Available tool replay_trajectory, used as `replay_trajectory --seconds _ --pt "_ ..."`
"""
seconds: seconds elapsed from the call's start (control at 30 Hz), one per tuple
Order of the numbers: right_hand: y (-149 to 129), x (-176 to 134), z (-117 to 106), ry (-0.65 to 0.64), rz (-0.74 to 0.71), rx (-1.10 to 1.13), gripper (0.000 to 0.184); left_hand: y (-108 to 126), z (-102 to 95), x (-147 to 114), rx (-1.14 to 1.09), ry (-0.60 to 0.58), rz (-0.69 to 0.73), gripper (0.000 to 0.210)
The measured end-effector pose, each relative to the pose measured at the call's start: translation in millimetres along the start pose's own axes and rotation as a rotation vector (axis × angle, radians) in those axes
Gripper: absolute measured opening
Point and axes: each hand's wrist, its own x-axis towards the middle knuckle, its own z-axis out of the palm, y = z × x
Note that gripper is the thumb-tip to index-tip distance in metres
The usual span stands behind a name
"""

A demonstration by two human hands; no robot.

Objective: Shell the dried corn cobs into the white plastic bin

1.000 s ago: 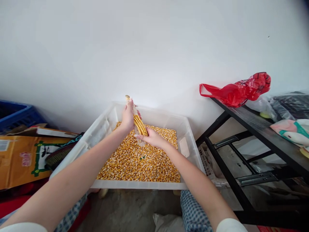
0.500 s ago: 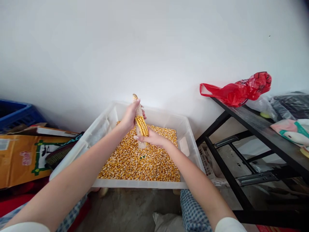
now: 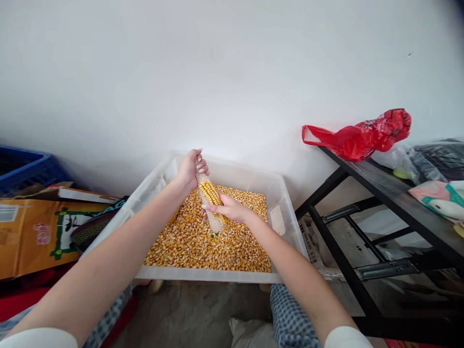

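Note:
A partly shelled corn cob (image 3: 209,193) slants between my hands, bare and pale at both ends with a patch of yellow kernels around its middle. My left hand (image 3: 191,170) is wrapped round the upper end. Lower down, my right hand (image 3: 229,208) grips the cob with the thumb lying across it near the kernels. Beneath them is a translucent plastic bin (image 3: 206,275) holding a thick layer of loose corn kernels (image 3: 217,251). The cob's lower tip is just over these kernels, beside a small green bit (image 3: 215,235).
At right a black metal-framed table (image 3: 391,193) carries a red plastic bag (image 3: 358,137) and other bags. A cardboard box (image 3: 29,241) and a blue crate (image 3: 29,166) stand at left. The white wall (image 3: 232,72) rises behind the bin.
My left hand has moved slightly left and closed further round the cob's upper end. The cob has shifted down a little, and more of its bare lower end shows below my right hand.

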Motion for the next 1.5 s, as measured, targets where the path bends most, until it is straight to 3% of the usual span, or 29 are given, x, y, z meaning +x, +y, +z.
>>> replay_trajectory --seconds 0.13,0.3,0.4,0.73,0.87,1.0,1.27,1.5 --pt "0 0 2 0.083 -0.061 -0.121 0.049 0 3.9 -3 0.036 0.002 0.076 0.029" --pt "0 -1 -3 -0.019 0.008 0.033 0.048 -3 3.8 -5 0.022 -0.076 0.007 0.032" --pt "0 0 -4 0.002 -0.008 0.088 0.044 -5 3.3 -5 0.015 -0.116 -0.021 0.033" --pt "-3 1 3 0.242 -0.072 -0.31 0.047 -5 11.4 -12 0.011 -0.046 0.106 0.027" --pt "1 2 1 0.232 -0.087 -0.279 0.05 -7 14.4 -15 0.059 -0.059 0.11 0.029" --pt "1 3 1 0.159 -0.124 -0.153 0.039 -15 13.4 -14 0.113 -0.102 0.082 0.03" --pt "-6 0 7 0.371 -0.142 -0.463 0.043 -21 18.0 -17 0.087 -0.025 0.089 0.03" --pt "-3 0 8 0.352 -0.12 -0.376 0.046 -22 19.7 -18 0.046 -0.024 0.06 0.03"
